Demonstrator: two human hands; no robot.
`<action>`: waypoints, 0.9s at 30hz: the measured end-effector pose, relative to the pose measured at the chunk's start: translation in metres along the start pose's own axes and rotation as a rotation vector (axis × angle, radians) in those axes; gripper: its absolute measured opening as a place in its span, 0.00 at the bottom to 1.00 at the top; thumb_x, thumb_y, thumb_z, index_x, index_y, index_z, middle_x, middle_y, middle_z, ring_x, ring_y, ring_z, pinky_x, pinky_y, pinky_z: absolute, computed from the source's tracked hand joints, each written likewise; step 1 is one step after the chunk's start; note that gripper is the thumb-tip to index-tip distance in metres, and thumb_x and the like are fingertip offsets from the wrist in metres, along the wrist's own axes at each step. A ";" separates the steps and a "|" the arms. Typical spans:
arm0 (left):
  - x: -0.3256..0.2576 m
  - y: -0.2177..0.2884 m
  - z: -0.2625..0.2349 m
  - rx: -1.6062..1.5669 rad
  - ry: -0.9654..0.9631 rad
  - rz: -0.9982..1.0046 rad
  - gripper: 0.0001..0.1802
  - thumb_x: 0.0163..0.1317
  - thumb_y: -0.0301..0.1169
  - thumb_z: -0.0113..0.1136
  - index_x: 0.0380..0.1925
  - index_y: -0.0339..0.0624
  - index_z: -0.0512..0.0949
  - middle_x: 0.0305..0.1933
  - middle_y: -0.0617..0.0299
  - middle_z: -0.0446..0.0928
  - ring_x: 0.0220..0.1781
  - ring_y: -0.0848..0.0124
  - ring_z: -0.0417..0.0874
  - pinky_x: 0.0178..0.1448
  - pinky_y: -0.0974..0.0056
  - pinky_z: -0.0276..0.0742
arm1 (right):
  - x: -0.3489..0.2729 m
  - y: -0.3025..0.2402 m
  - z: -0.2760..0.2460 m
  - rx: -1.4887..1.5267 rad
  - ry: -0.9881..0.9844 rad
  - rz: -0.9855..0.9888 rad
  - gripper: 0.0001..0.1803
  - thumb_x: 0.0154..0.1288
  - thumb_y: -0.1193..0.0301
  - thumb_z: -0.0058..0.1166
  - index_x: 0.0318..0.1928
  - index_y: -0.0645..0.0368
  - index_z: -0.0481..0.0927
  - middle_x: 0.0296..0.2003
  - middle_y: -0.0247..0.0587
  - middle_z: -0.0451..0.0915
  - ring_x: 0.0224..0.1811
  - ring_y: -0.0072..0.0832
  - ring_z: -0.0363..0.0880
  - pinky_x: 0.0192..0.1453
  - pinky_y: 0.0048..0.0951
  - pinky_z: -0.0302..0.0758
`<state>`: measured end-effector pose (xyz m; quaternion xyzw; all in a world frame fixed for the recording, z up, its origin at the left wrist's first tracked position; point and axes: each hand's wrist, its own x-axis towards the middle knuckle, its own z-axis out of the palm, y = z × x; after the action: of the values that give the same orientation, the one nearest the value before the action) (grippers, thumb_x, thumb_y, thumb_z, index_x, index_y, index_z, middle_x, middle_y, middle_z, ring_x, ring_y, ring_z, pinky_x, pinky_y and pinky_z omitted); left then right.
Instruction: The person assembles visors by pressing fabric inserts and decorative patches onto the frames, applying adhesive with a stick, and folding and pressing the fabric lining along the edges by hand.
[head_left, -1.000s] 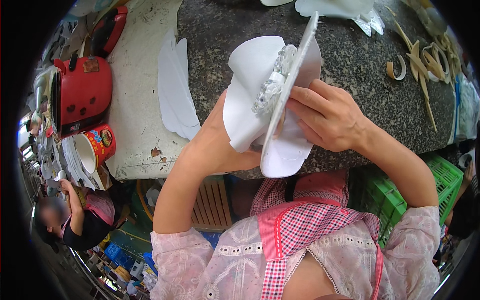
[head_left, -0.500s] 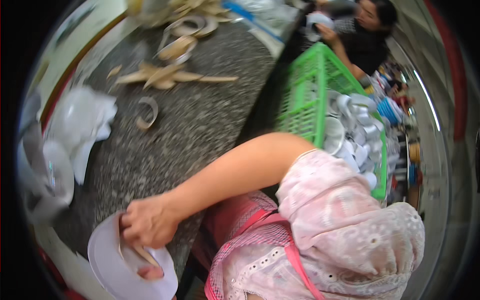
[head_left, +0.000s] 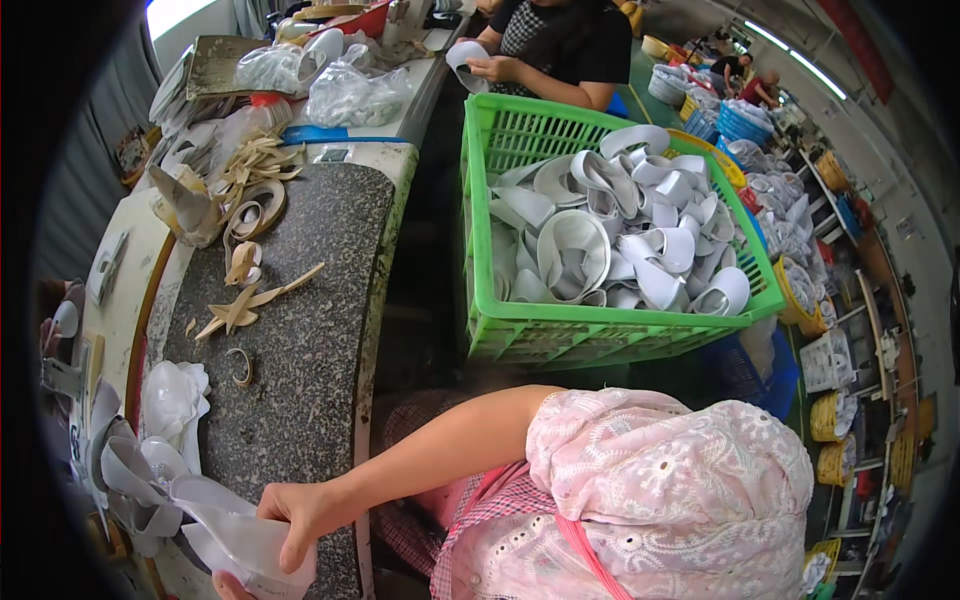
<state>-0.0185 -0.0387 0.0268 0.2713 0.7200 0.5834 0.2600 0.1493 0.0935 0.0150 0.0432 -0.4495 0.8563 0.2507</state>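
One white curved pc (head_left: pixel 238 532) was at near left, by the near end of a dark speckled slab (head_left: pixel 300 400), w/ the R hand (head_left: pixel 305 515) grasping its right side, thumb over the top. Just a fingertip or so of the L hand (head_left: pixel 230 586) showed at the pc's near edge; the rest was out of frame, so no telling if it gripped.

Risk, as I judged it: the pc looked thin & bendy, so too hard a pinch could crease it; its far-left end seemed to overlap some loose white pcs (head_left: pixel 125 465), so a tug might drag those along. Several there, exact no. unclear b/c of overlap.

Farther up the slab: 1 white scalloped stack (head_left: pixel 173 400) at left, layers uncountable; 1 small curl (head_left: pixel 242 367); approx. 4 tan strips (head_left: pixel 243 308), crossed. At far left, at least 2 clear bags (head_left: pixel 357 95).

To the right: 1 green crate (head_left: pixel 605 313) w/ dozens of similar white pcs (head_left: pixel 575 250), too jumbled to count; heaped high, so a bump could spill a few. Beyond it, 1 co-worker (head_left: pixel 600 60) in black held 1 white ring-shaped pc (head_left: pixel 467 50); 2 other ppl (head_left: pixel 733 70) in far bkgd.
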 end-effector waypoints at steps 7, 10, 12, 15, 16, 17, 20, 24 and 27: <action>-0.023 0.009 0.041 -0.317 -0.169 0.089 0.22 0.46 0.31 0.66 0.42 0.37 0.72 0.39 0.57 0.75 0.41 0.64 0.77 0.50 0.60 0.72 | -0.029 -0.025 0.005 0.130 0.109 -0.064 0.23 0.46 0.71 0.64 0.44 0.69 0.76 0.36 0.36 0.80 0.35 0.19 0.78 0.40 0.22 0.75; -0.014 0.012 0.042 -0.295 -0.286 0.072 0.31 0.47 0.33 0.67 0.48 0.29 0.65 0.44 0.50 0.72 0.43 0.62 0.76 0.52 0.58 0.73 | -0.040 -0.027 -0.001 0.168 0.130 -0.018 0.24 0.45 0.69 0.67 0.43 0.69 0.76 0.36 0.37 0.80 0.36 0.19 0.77 0.41 0.22 0.74; -0.007 0.010 0.043 -0.265 -0.470 0.034 0.29 0.47 0.31 0.66 0.47 0.29 0.66 0.44 0.51 0.73 0.44 0.64 0.76 0.51 0.60 0.73 | -0.046 -0.027 -0.006 0.106 0.105 -0.013 0.23 0.50 0.63 0.65 0.42 0.67 0.77 0.34 0.36 0.80 0.35 0.19 0.77 0.40 0.22 0.74; -0.011 0.018 0.054 -0.284 -0.474 0.042 0.30 0.46 0.31 0.67 0.47 0.29 0.66 0.44 0.52 0.73 0.45 0.64 0.76 0.51 0.61 0.73 | -0.065 -0.057 -0.029 -0.424 0.168 0.185 0.20 0.59 0.59 0.57 0.42 0.64 0.78 0.33 0.36 0.80 0.35 0.20 0.77 0.39 0.23 0.75; -0.012 0.018 0.056 -0.285 -0.481 0.041 0.30 0.46 0.31 0.67 0.47 0.29 0.66 0.44 0.52 0.73 0.45 0.64 0.76 0.51 0.61 0.73 | -0.077 -0.071 -0.040 -0.537 0.213 0.122 0.21 0.64 0.55 0.49 0.43 0.61 0.77 0.34 0.37 0.80 0.36 0.21 0.78 0.38 0.23 0.75; -0.012 0.016 0.058 -0.306 -0.472 0.077 0.29 0.47 0.31 0.66 0.47 0.28 0.67 0.43 0.52 0.73 0.44 0.65 0.76 0.51 0.62 0.73 | -0.093 -0.087 -0.049 -0.460 0.368 0.104 0.22 0.63 0.49 0.48 0.40 0.57 0.78 0.34 0.36 0.80 0.32 0.21 0.78 0.33 0.23 0.75; -0.015 0.014 0.064 -0.340 -0.459 0.095 0.27 0.49 0.30 0.65 0.47 0.28 0.67 0.43 0.53 0.73 0.43 0.66 0.76 0.50 0.63 0.73 | -0.147 -0.139 -0.076 -0.461 0.674 0.030 0.25 0.64 0.48 0.44 0.43 0.57 0.76 0.36 0.38 0.80 0.35 0.23 0.79 0.35 0.23 0.74; -0.014 0.014 0.060 -0.342 -0.477 0.091 0.25 0.52 0.30 0.64 0.47 0.28 0.68 0.42 0.54 0.74 0.43 0.67 0.76 0.50 0.63 0.73 | -0.207 -0.182 -0.098 -0.398 0.833 -0.242 0.33 0.63 0.42 0.37 0.49 0.59 0.73 0.40 0.43 0.80 0.38 0.29 0.80 0.39 0.29 0.75; -0.014 0.014 0.060 -0.378 -0.468 0.074 0.24 0.52 0.30 0.64 0.46 0.28 0.69 0.42 0.54 0.74 0.44 0.67 0.76 0.50 0.63 0.73 | -0.244 -0.248 -0.078 -0.121 0.795 -0.769 0.43 0.59 0.34 0.30 0.55 0.59 0.67 0.49 0.52 0.74 0.47 0.44 0.75 0.49 0.40 0.73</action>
<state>0.0346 -0.0038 0.0302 0.3713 0.5088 0.6377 0.4433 0.4891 0.1767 0.0811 -0.1368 -0.3206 0.6261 0.6975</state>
